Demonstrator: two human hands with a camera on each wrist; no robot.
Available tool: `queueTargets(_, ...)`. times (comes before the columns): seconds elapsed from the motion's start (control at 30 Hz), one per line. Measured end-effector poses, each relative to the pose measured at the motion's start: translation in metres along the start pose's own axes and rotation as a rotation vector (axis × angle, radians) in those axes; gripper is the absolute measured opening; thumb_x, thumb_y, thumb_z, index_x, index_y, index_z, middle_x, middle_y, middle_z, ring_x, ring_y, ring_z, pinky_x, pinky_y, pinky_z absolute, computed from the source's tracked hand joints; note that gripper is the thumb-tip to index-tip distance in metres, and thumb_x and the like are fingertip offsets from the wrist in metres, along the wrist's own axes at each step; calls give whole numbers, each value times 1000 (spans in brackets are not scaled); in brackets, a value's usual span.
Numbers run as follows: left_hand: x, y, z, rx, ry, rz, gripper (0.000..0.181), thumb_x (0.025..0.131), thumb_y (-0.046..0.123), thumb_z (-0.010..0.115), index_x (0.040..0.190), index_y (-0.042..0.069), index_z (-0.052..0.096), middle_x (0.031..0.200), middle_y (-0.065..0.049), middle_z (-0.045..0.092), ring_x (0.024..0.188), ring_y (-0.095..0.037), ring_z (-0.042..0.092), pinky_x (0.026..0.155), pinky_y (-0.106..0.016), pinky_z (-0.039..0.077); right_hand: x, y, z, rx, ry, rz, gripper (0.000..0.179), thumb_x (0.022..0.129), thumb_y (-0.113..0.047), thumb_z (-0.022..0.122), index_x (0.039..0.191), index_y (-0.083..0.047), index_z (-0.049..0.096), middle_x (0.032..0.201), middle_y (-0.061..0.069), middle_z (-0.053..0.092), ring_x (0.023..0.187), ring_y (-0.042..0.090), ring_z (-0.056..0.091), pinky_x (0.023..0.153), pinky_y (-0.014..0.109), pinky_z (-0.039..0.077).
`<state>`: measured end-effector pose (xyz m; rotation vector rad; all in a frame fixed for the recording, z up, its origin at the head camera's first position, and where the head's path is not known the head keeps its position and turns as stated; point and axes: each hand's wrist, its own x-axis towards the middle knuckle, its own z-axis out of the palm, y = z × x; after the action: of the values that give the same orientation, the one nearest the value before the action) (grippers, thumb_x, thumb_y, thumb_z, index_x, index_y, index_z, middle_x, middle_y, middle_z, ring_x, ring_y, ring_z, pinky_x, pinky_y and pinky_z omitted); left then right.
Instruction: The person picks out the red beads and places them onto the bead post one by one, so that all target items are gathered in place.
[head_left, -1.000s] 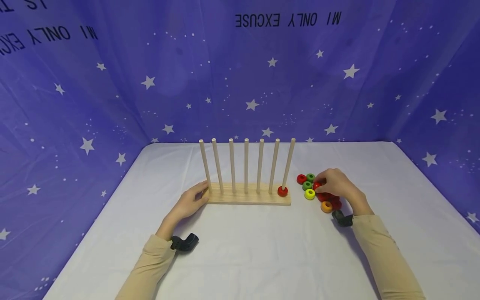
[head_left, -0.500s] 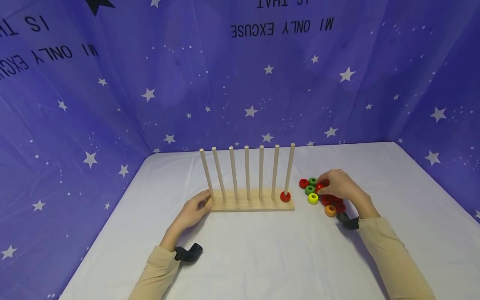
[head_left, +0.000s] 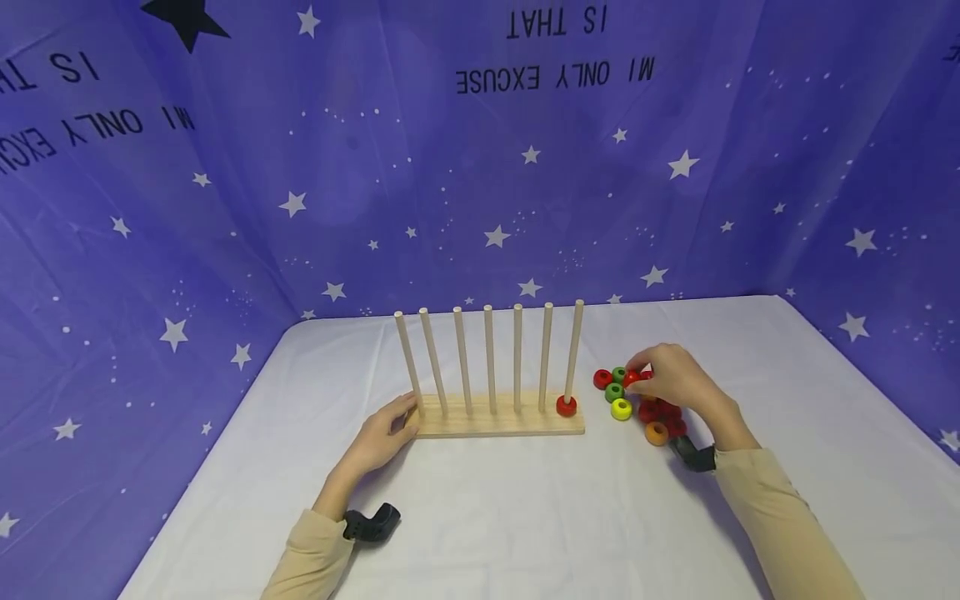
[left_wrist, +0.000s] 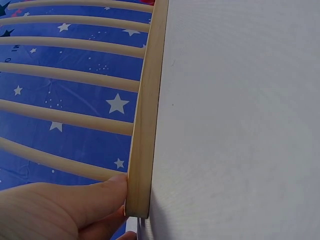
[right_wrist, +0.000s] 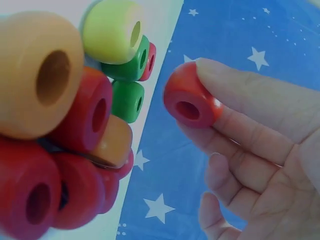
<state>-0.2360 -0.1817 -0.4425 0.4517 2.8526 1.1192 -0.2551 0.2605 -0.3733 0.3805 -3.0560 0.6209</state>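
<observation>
My right hand pinches a red wooden bead between thumb and fingers, its hole facing the camera in the right wrist view. The bead is just above a cluster of loose beads. My left hand holds the left end of a wooden peg stand, with the thumb against its base; the other fingers are partly hidden. Several upright pegs rise from the stand. Another red bead sits at the foot of the rightmost peg.
Beside the stand on the right lie a yellow bead, an orange bead, a green bead and several red ones. They rest on a white tablecloth. A blue starry curtain hangs behind the table.
My right hand has raised the pinched red bead slightly off the cluster. The left hand stays at the stand's end. The head view has tilted upward.
</observation>
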Motion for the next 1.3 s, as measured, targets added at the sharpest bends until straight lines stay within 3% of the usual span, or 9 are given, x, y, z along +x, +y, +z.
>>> queueTargets(0.13,-3,-1,1,7,10,-4,52,91,10,57,139,-1,41,148,-21,36,140,-41,29,114,-55,25,-2,-3,1,-14,101,-52,29,76,-16,75,100,0,71,93,15,72,80,26,57,70,37,49)
queueTargets(0.27,-5,-1,0,20,4,-2,52,91,10,57,139,-2,41,148,-22,36,139,-42,30,114,-56,26,-3,-9,-1,-28,186,-69,28,76,-17,74,100,-3,71,92,13,71,73,20,50,61,24,38)
queueTargets(0.5,-3,1,-2,10,1,-5,53,90,11,57,139,0,41,149,-20,36,139,-41,30,114,-55,26,-5,-19,-3,5,345,-104,30,76,-17,75,102,-4,71,93,14,70,76,22,51,62,25,38)
queueTargets(0.8,-7,1,-1,-9,-10,-34,53,91,10,56,140,-1,40,150,-20,34,141,-40,27,115,-55,24,-7,-35,-6,31,468,-201,27,73,-13,78,98,-4,72,93,14,72,75,25,54,62,27,40)
queueTargets(1.0,-9,-1,2,-18,-12,-33,52,91,10,56,139,-1,40,150,-20,35,141,-39,27,116,-54,23,-8,-46,-6,40,570,-225,30,70,-12,81,97,-3,72,90,14,73,72,21,51,60,26,38)
queueTargets(1.3,1,0,-3,-4,-3,-9,53,91,10,56,140,-2,40,149,-22,35,140,-41,27,115,-55,23,-4,-58,-14,95,703,-279,34,68,-10,82,99,-2,71,90,16,72,72,22,52,62,27,38)
